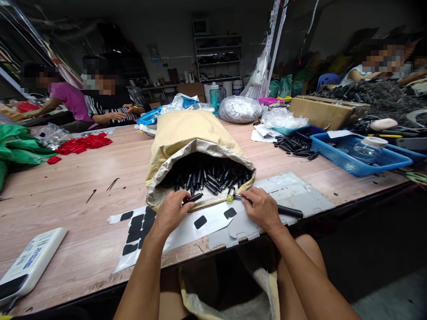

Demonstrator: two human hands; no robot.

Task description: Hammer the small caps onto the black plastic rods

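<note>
My left hand (pixel 171 211) is closed on a small black part (pixel 193 198) at the mouth of a large tan sack (pixel 196 126). Many similar black parts (pixel 213 180) lie inside the sack's open end. In my right hand (pixel 262 206) is a small hammer with a yellowish head (pixel 230 195) and a black handle (pixel 290 211), gripped by its metal shaft. Below the hands lies a white sheet (pixel 213 222) with black rounded patches (pixel 135 229), and a grey board (pixel 293 195) is under the hammer.
Blue baskets (pixel 360 166), loose black parts (pixel 295 146) and a cardboard box (pixel 320 113) stand at the right. Red pieces (pixel 83 144), green cloth (pixel 20 146) and a white device (pixel 35 258) are at the left. Another sack (pixel 271 293) hangs below the edge. People sit beyond.
</note>
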